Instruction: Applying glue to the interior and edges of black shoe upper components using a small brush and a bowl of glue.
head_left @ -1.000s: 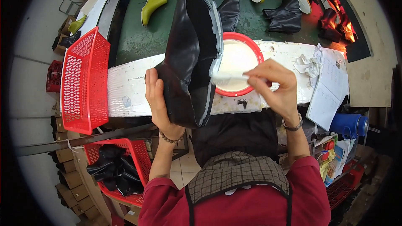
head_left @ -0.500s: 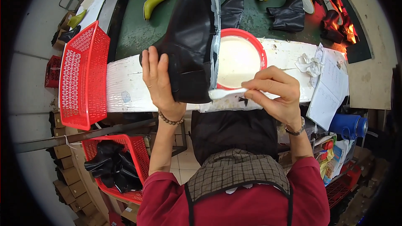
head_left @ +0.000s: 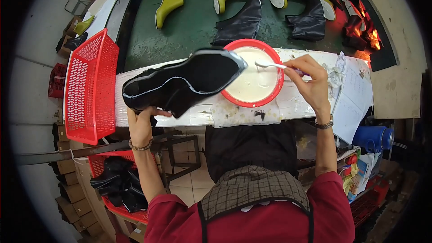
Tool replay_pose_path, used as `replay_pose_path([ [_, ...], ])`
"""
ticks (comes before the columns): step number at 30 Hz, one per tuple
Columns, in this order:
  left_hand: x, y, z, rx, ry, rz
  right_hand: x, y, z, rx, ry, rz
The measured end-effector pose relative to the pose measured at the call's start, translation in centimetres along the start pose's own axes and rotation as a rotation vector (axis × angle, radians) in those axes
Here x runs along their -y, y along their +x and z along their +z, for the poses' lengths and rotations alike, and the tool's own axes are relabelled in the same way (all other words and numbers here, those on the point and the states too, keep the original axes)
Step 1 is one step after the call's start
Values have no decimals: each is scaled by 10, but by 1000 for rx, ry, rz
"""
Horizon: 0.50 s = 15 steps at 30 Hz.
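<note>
In my left hand [head_left: 141, 128] is a black boot [head_left: 180, 81], tipped on its side over the white work board, fingers and thumb gripping its lower left part. The boot's pointed end reaches the rim of a red bowl [head_left: 253, 104] and wears a pale, wet-looking edge; a thin white line curves along its side. Pale cream liquid [head_left: 252, 83] fills much of the bowl. Pinched in my right hand [head_left: 310, 83] is a small white toothbrush [head_left: 269, 64], its head over the liquid at the bowl's right side. Whether the bristles touch the liquid I cannot tell.
Beyond the board [head_left: 292, 112], a green conveyor belt [head_left: 189, 27] carries yellow boots [head_left: 170, 6] and black boots [head_left: 308, 22], near an orange glow at right. Red baskets [head_left: 92, 90] stand at left. Papers [head_left: 353, 103], crumpled tissue [head_left: 334, 77] and a blue jug [head_left: 372, 137] lie right.
The boot has turned from upright to tilted sideways and moved lower left with my left hand. My right hand has taken the toothbrush from the boot's edge up over the bowl.
</note>
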State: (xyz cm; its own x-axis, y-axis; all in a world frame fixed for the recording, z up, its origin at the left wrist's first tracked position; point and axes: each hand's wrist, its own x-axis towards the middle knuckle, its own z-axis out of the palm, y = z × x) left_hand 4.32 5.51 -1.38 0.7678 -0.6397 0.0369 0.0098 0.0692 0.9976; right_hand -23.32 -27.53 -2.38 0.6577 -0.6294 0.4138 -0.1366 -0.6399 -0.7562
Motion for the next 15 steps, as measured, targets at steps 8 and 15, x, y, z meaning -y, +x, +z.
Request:
replay_pose_path([
  [8, 10, 8, -11, 156, -201, -361, 33, 40, 23, 131, 48, -402],
  [15, 20, 5, -35, 143, -253, -303, 20, 13, 1, 212, 5, -215],
])
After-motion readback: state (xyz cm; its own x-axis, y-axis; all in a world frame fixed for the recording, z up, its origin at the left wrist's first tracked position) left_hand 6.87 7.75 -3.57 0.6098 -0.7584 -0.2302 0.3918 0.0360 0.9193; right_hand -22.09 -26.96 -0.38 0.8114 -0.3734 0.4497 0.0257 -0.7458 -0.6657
